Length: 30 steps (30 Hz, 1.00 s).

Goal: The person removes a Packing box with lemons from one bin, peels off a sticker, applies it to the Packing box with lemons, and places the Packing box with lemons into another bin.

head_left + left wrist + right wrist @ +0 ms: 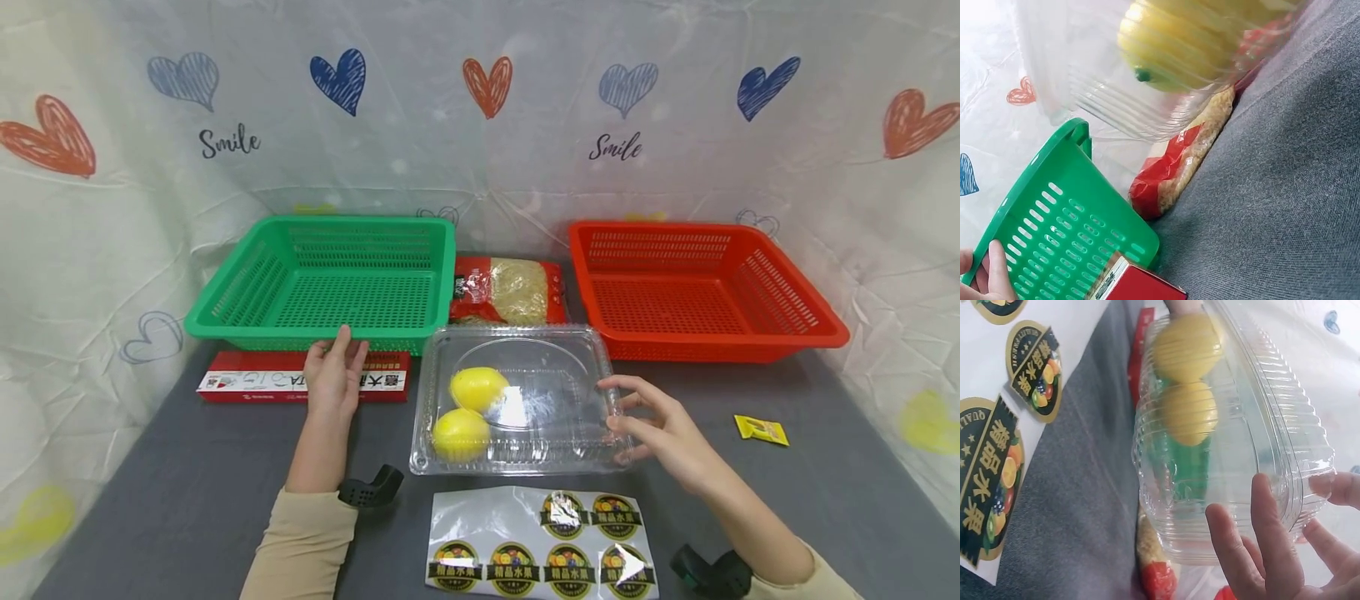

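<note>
A clear container (570,400) with two lemons (478,389) is held above the grey, fabric-covered tabletop (165,492), fingers of the right hand (663,429) pinching its side; the left hand (333,379) curves loosely, holding nothing, near the green basket (255,331). Stickers (512,569) read 精品水果; the heart-printed backdrop (420,158) says "Smile".

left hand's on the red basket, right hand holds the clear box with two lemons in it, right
Not quite: the left hand is on the green basket, as the left wrist view shows. The right hand holds the clear box with two lemons.
</note>
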Tool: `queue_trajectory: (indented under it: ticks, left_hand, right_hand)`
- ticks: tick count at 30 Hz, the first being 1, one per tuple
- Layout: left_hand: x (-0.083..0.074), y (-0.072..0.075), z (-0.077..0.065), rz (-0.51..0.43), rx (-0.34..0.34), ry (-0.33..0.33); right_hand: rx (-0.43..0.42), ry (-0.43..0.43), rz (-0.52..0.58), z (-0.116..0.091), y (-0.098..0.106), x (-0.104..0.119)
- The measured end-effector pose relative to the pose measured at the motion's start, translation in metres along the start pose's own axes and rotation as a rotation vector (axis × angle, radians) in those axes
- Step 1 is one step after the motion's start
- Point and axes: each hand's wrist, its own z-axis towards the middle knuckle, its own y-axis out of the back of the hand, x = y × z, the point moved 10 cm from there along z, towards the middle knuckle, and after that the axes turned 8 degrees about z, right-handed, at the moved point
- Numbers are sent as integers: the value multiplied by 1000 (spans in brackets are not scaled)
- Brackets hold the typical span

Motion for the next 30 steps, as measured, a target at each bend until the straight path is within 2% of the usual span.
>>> queue_trajectory:
  ticks: [9,21,30]
  left_hand:
    - [-1,-1,-2,-6,15,15]
    - [-3,1,-3,10,9,7]
    - [-1,-1,-1,4,14,15]
  right_hand:
    - [21,-2,22,-1,0,-11]
    - [12,-47,38,12,1,-29]
    - [6,-99,-31,21,4,-37]
